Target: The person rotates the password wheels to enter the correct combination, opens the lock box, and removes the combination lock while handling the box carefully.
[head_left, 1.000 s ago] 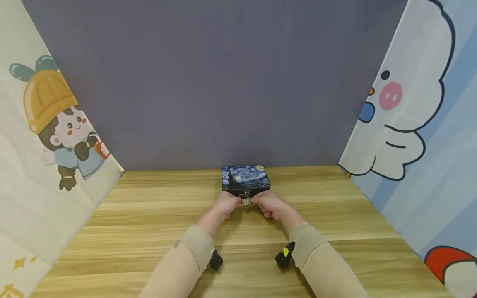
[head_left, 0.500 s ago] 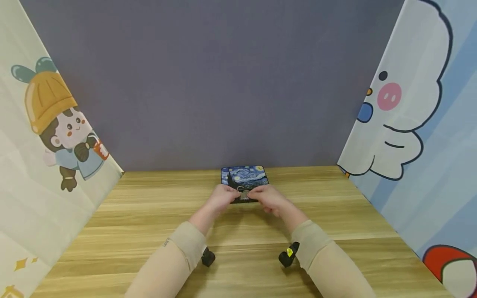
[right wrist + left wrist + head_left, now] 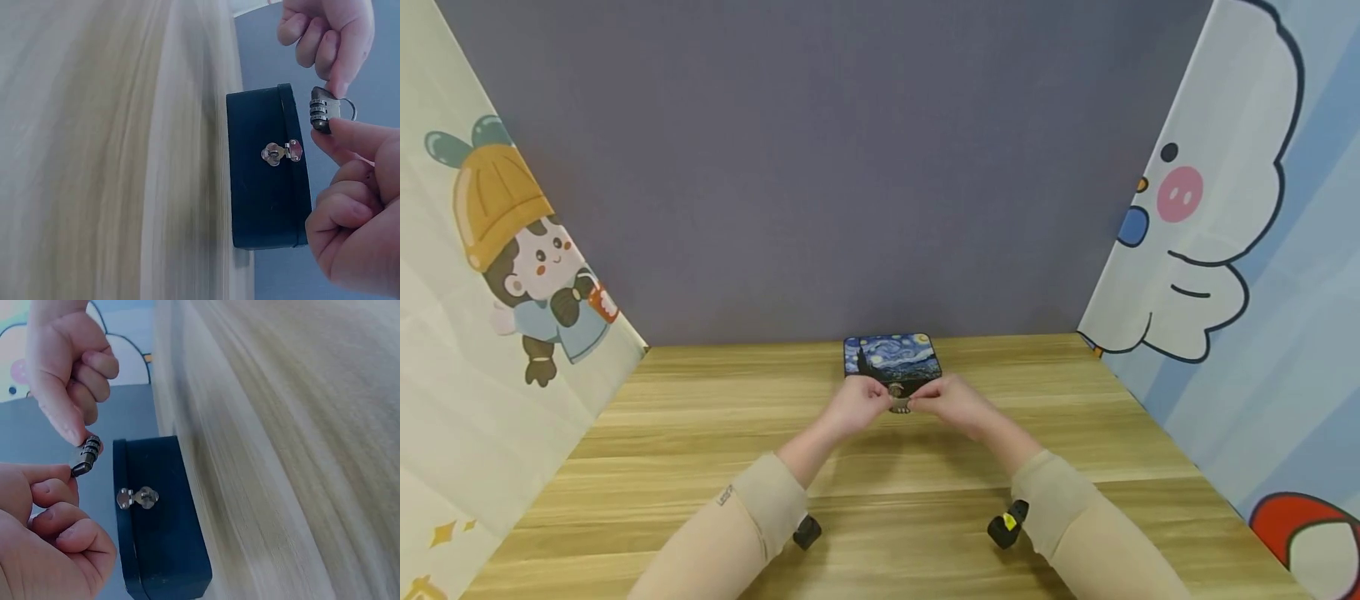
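Observation:
A small metal combination padlock [image 3: 900,405] with number dials is held between both hands, in front of the box and apart from its clasp. My left hand [image 3: 856,406] pinches one end between thumb and finger; my right hand [image 3: 957,404] pinches the other end. The padlock's thin curved shackle [image 3: 353,111] shows in the right wrist view; whether it is locked, I cannot tell. Behind stands a dark box [image 3: 892,357] with a swirling blue night-sky picture on its lid. Its lid is down, and a silvery clasp [image 3: 139,497] lies folded against the front.
The wood-grain table [image 3: 730,417] carries the box at its far edge, against a grey back panel [image 3: 850,167]. Cartoon-printed cloths flank the table at left and right. Black wrist cameras [image 3: 1009,523] hang under both cuffs.
The padlock has risen from just below the clasp, then come down a little in front of the box. My forearms have spread apart; the box stays put.

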`<state>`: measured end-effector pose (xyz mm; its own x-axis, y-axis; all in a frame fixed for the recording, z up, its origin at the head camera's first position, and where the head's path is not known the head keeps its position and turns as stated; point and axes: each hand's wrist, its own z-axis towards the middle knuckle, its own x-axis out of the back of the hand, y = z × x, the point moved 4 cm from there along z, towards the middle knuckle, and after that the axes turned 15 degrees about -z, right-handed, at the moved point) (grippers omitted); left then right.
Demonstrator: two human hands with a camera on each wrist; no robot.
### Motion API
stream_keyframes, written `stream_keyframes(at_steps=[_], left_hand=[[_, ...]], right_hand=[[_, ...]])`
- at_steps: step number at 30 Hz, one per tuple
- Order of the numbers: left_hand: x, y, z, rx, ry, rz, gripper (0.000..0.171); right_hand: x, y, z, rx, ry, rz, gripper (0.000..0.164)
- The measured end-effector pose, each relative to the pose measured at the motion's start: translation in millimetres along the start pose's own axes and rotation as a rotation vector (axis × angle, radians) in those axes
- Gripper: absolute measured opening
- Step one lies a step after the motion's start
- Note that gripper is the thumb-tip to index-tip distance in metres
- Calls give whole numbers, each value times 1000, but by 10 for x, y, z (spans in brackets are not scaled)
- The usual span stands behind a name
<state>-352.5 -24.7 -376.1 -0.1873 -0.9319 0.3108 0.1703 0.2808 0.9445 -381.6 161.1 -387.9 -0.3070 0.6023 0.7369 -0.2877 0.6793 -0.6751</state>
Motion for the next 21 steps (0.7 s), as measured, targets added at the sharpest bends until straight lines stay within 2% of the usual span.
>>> stream_keyframes(at_steps=[4,8,14,21], left_hand=[[-68,35,10,-24,-29,59,26],[-132,37,-5,6,-49,62,23],[-230,-52,8,24,-79,63,20],[-323,-145,-76,26,-148,155,29]], right_hand=[[61,39,-8,60,-14,-33,15],[86,66,-15,158,-38,-104,14],[53,176,-22,218,-79,-159,11],[-72,247,-112,301,-135,-211,8]])
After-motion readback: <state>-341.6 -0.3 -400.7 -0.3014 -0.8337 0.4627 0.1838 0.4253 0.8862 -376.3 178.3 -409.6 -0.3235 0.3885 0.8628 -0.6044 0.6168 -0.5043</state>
